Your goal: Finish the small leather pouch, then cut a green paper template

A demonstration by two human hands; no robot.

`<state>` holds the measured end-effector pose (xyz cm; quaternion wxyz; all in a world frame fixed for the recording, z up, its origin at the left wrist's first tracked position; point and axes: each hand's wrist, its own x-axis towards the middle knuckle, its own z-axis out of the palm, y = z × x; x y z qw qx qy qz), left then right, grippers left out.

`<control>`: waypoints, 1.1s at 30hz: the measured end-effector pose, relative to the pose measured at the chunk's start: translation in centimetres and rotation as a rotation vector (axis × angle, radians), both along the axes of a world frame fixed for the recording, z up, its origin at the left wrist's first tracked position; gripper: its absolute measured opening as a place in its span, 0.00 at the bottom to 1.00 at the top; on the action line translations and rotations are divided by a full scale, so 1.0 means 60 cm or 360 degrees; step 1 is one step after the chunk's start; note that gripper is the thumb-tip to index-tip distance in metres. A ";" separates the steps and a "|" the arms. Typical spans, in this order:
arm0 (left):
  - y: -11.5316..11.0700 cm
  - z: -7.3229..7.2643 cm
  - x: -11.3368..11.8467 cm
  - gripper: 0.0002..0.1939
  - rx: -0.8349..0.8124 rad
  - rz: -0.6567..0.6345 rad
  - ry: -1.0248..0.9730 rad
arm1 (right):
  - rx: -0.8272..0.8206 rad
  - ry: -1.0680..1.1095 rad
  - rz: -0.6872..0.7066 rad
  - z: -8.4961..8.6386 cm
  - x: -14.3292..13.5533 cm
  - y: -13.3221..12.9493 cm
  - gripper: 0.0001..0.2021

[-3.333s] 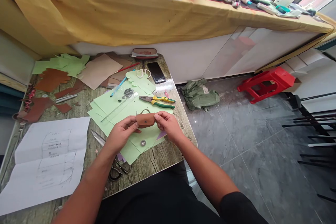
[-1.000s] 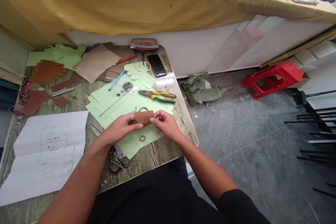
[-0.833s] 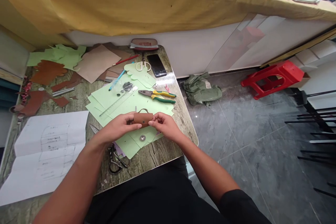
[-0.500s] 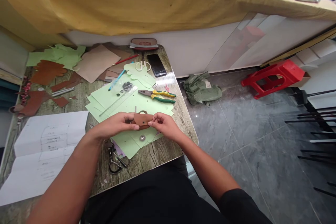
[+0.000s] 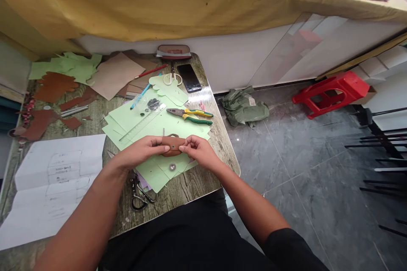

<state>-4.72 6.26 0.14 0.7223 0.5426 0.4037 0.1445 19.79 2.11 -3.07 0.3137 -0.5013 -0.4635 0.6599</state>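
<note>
Noted at 6 o'clock from brown pouch (image 5: 171, 153): metal disc (image 5: 172, 167), loose on green paper (image 5: 159, 178). Pinching pouch ends, above paper, with left fingers (image 5: 162, 149) and right fingers (image 5: 186, 149). Judged shaped, with flap (image 5: 173, 142) folded down; cannot tell whether fastened. At 1 o'clock, unheld: pliers (image 5: 180, 112).

Head-worn view, facing forward, angled down

wood-grain table (image 5: 203, 180) | green sheets (image 5: 155, 173) | phone (image 5: 188, 78) | marked paper (image 5: 60, 178) | brown scraps (image 5: 41, 126)
</note>
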 end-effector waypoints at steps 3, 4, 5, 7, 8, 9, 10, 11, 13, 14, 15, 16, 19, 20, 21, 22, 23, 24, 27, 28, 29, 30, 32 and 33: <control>-0.005 -0.008 0.000 0.19 -0.0067 0.0059 0.0007 | -0.0018 0.0029 -0.0042 -0.003 0.000 -0.001 0.13; -0.008 -0.010 0.000 0.19 -0.0084 0.0110 0.0011 | -0.0022 0.0040 -0.0057 -0.003 0.000 -0.001 0.13; -0.010 -0.012 0.001 0.19 -0.0098 0.0162 0.0021 | -0.0026 0.0049 -0.0073 -0.004 0.001 -0.002 0.13; -0.015 -0.014 0.006 0.19 -0.0108 0.0250 0.0049 | -0.0028 0.0060 -0.0099 -0.005 0.000 -0.003 0.13; -0.018 -0.014 0.009 0.20 -0.0102 0.0285 0.0061 | -0.0028 0.0062 -0.0107 -0.005 0.000 -0.004 0.14; -0.021 -0.012 0.013 0.20 -0.0090 0.0315 0.0071 | -0.0027 0.0063 -0.0112 -0.006 -0.001 -0.005 0.14; -0.023 -0.010 0.017 0.20 -0.0072 0.0340 0.0082 | -0.0027 0.0063 -0.0116 -0.006 -0.002 -0.005 0.14; -0.025 -0.007 0.021 0.20 -0.0048 0.0354 0.0089 | -0.0027 0.0063 -0.0121 -0.006 -0.003 -0.006 0.14; -0.029 -0.003 0.027 0.20 -0.0006 0.0348 0.0091 | -0.0025 0.0063 -0.0135 -0.006 -0.004 -0.007 0.15; -0.031 -0.001 0.030 0.20 0.0004 0.0337 0.0090 | -0.0026 0.0065 -0.0141 -0.006 -0.004 -0.007 0.15; -0.032 -0.001 0.031 0.21 0.0002 0.0329 0.0088 | -0.0027 0.0070 -0.0145 -0.005 -0.004 -0.007 0.15; -0.034 -0.002 0.032 0.24 -0.0007 0.0327 0.0088 | -0.0028 0.0076 -0.0149 -0.005 -0.004 -0.007 0.15; -0.037 -0.010 0.033 0.34 -0.0028 0.0379 0.0088 | -0.0030 0.0101 -0.0163 -0.004 -0.005 -0.007 0.16; -0.039 -0.014 0.033 0.36 -0.0025 0.0419 0.0088 | -0.0030 0.0109 -0.0173 -0.004 -0.006 -0.007 0.16; -0.040 -0.017 0.034 0.36 -0.0017 0.0461 0.0095 | -0.0030 0.0117 -0.0187 -0.005 -0.007 -0.007 0.16; -0.042 -0.020 0.034 0.35 -0.0005 0.0501 0.0120 | -0.0032 0.0124 -0.0203 -0.006 -0.009 -0.008 0.16; -0.043 -0.022 0.034 0.33 0.0009 0.0527 0.0166 | -0.0034 0.0129 -0.0220 -0.007 -0.010 -0.010 0.16; -0.044 -0.024 0.034 0.32 0.0024 0.0537 0.0224 | -0.0035 0.0133 -0.0235 -0.008 -0.012 -0.011 0.16; -0.045 -0.027 0.031 0.27 0.0027 0.0505 0.0273 | -0.0032 0.0147 -0.0253 -0.010 -0.016 -0.017 0.16; -0.045 -0.028 0.029 0.26 0.0008 0.0499 0.0229 | -0.0028 0.0153 -0.0250 -0.010 -0.017 -0.018 0.17; -0.045 -0.029 0.028 0.26 -0.0013 0.0497 0.0169 | -0.0023 0.0156 -0.0245 -0.009 -0.017 -0.019 0.17; -0.045 -0.030 0.028 0.25 -0.0028 0.0494 0.0114 | -0.0017 0.0156 -0.0240 -0.009 -0.017 -0.019 0.17; -0.044 -0.029 0.028 0.24 -0.0018 0.0490 0.0071 | -0.0001 0.0142 -0.0232 -0.008 -0.015 -0.020 0.16; -0.044 -0.027 0.029 0.23 0.0001 0.0496 0.0081 | 0.0012 0.0125 -0.0232 -0.008 -0.014 -0.019 0.16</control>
